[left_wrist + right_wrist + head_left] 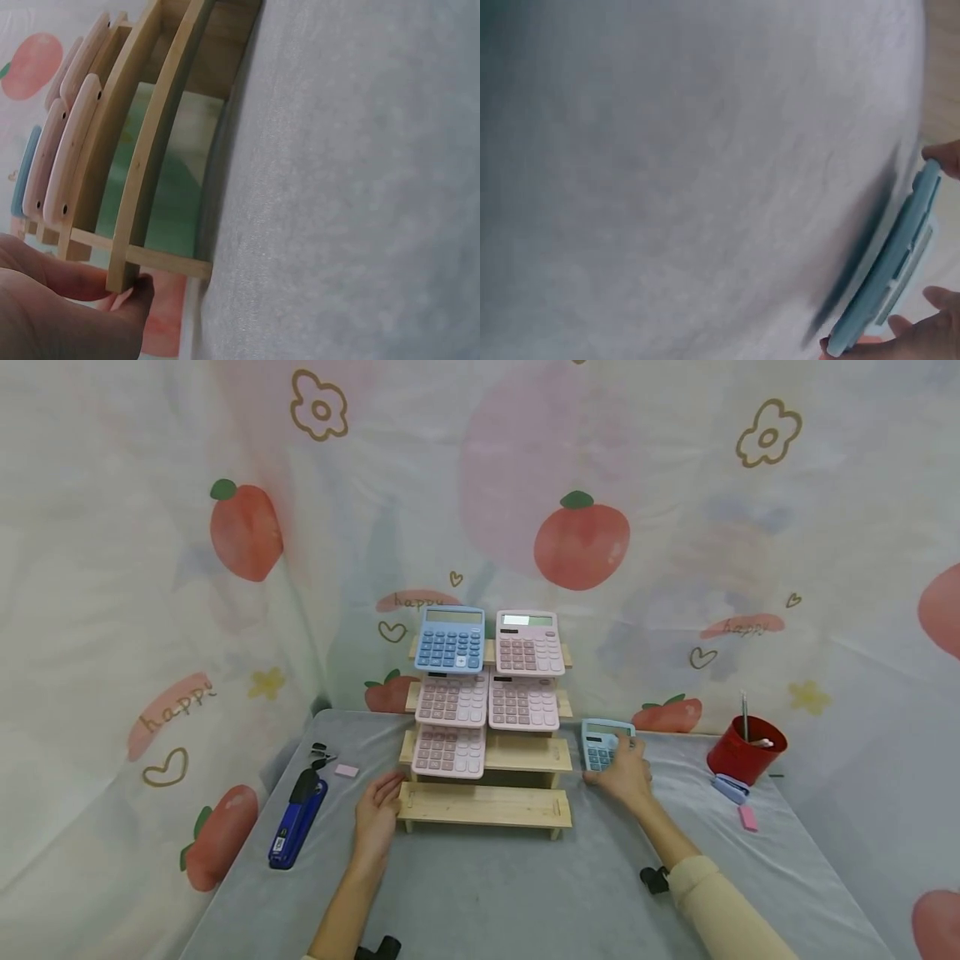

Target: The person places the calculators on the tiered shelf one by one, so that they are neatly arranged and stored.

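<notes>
My right hand (pixel 624 772) grips a light blue calculator (pixel 597 752) at its edges, to the right of the wooden rack. In the right wrist view, thumb and fingers hold opposite ends of this calculator (pixel 889 262), which is tilted over the cloth with a shadow beneath. My left hand (pixel 375 818) pinches the left end of the lowest board of the stepped wooden rack (pixel 487 806). A blue calculator (pixel 450 639) and a pink calculator (pixel 528 643) stand on the top step. Several more pink calculators lean on the steps below, one (pixel 448 752) on the third step's left side.
A dark blue stapler (pixel 298 818) and a pale pink eraser (pixel 347 771) lie at the left of the grey-covered table (pixel 480 902). At the right are a red cup (pixel 747 750) with pens, a small blue stapler (pixel 730 788) and a pink eraser (pixel 747 817). Patterned fabric hangs behind.
</notes>
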`<state>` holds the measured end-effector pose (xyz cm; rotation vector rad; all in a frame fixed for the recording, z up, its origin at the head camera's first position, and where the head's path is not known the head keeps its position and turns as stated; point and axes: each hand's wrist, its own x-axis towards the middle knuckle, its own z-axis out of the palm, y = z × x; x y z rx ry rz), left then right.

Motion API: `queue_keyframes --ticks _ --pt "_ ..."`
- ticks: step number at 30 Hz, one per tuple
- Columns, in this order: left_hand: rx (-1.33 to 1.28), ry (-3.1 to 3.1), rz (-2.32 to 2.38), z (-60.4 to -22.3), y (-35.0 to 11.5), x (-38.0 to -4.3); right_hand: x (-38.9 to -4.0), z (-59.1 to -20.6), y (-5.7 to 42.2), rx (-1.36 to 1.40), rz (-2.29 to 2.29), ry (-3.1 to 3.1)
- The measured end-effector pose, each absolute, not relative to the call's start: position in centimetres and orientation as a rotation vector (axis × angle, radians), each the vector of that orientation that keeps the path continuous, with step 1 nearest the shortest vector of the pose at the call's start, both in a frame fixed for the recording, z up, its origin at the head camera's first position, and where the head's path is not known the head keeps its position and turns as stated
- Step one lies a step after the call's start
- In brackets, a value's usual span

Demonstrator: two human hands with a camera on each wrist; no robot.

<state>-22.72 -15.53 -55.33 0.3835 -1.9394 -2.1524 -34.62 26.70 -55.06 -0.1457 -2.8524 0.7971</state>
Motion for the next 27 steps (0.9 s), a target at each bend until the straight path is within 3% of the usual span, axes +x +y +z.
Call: queue_keyframes --ticks 8,20,27 --pt "0.395 -1.948 -2.147 -55.3 -15.4 -22.8 -31.3 -51.9 26.9 -0.041 0.829 -2.732" --pt "0.392 -1.941 -2.155 -55.1 -15.4 -22.6 -23.1 -45.1 23.8 0.137 0.818 -2.798" --pt "0.398 -1.943 -2.149 -55.2 -15.3 -22.7 -21.1 -44.7 20.8 0.276 0.806 -2.792"
